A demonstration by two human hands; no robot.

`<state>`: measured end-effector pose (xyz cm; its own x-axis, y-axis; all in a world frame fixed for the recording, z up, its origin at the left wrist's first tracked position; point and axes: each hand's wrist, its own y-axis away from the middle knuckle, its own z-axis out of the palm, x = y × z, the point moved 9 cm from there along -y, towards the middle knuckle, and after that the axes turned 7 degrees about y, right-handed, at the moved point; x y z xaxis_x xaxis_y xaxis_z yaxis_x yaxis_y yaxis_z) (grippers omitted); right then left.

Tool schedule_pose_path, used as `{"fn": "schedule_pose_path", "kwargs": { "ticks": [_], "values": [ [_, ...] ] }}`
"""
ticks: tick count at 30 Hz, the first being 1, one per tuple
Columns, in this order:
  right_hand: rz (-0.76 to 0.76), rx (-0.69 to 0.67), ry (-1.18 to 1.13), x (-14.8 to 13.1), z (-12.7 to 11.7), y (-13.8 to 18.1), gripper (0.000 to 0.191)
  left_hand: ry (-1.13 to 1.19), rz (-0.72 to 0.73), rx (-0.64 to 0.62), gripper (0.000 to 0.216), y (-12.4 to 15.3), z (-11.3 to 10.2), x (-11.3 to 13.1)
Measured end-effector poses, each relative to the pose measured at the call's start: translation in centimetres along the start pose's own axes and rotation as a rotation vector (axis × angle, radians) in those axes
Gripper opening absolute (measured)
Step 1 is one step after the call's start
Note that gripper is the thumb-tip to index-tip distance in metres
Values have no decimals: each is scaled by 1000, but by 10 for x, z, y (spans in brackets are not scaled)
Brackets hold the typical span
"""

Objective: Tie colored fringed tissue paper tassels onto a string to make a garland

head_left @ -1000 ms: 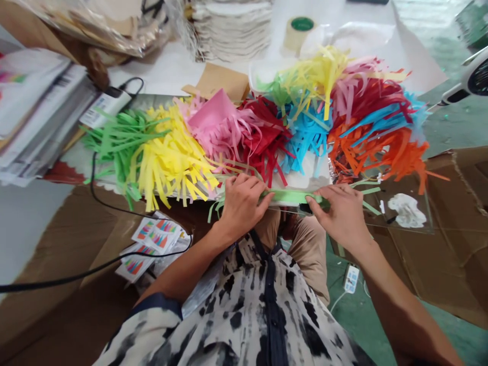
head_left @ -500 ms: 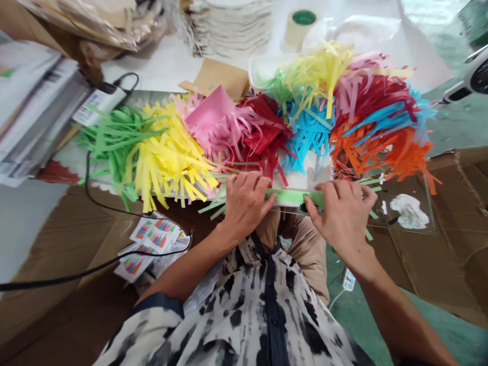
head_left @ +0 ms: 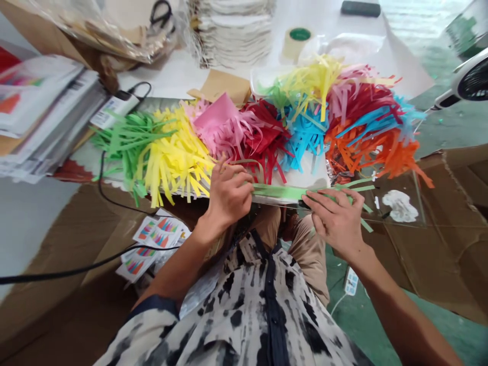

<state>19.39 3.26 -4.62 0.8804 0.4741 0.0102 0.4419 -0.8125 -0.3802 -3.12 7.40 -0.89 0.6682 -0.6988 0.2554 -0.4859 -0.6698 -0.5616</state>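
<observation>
A green fringed paper strip (head_left: 284,192) lies across the near edge of a glass sheet (head_left: 400,223). My left hand (head_left: 227,195) is closed, pinching the strip's left end. My right hand (head_left: 337,218) presses the strip's right part with thumb and fingers, the loose green fringes sticking out beyond it. Just behind the hands lie piles of cut fringed paper: green (head_left: 125,145), yellow (head_left: 175,157), pink (head_left: 221,124), red (head_left: 267,134), blue (head_left: 305,134) and orange (head_left: 377,147).
A tape roll (head_left: 295,43), a stack of white sheets (head_left: 232,30) and scissors (head_left: 162,12) sit at the back. Printed paper stacks (head_left: 41,117) lie left, a black cable (head_left: 95,254) crosses cardboard, small colourful cards (head_left: 156,239) lie below. A fan (head_left: 467,81) stands right.
My left hand slid left along the green strip, away from my right hand, so more of the strip shows between them. The right hand's fingers spread over the fringe.
</observation>
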Motion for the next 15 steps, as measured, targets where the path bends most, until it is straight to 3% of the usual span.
{"fn": "schedule_pose_path", "kwargs": {
  "ticks": [2,6,10,15],
  "values": [
    [31,-17,-20,1,0,-4,32,37,2,7,18,-7,1,10],
    [62,-63,-18,2,0,-18,25,120,117,-244,20,-19,45,44],
    [34,-85,-22,3,-2,-29,21,47,78,-336,19,-21,71,41],
    [30,-78,-42,5,2,-33,22,75,49,-340,20,-22,70,34]
  ]
}}
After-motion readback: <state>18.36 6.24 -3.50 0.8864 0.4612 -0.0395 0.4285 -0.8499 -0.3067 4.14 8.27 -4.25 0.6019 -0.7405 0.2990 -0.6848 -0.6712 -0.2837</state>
